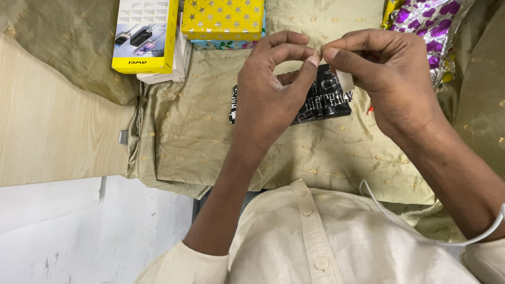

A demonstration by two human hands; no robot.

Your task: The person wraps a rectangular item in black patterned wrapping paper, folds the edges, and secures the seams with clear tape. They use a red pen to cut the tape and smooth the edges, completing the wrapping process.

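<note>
My left hand [273, 89] and my right hand [392, 79] are raised together over a gold-green cloth [210, 142]. Their thumbs and forefingers pinch a small whitish strip, like a piece of tape [344, 80], between them. Below the hands lies a flat black packet with white print [322, 100], partly hidden by my left hand. I cannot tell whether the strip touches the packet.
A yellow and white box [144, 34] sits on a white box at the far left. A yellow star-patterned box [222, 18] stands behind the hands. Silver and purple foil wrap [431, 26] lies at the far right. A pale wooden tabletop [52, 126] is on the left.
</note>
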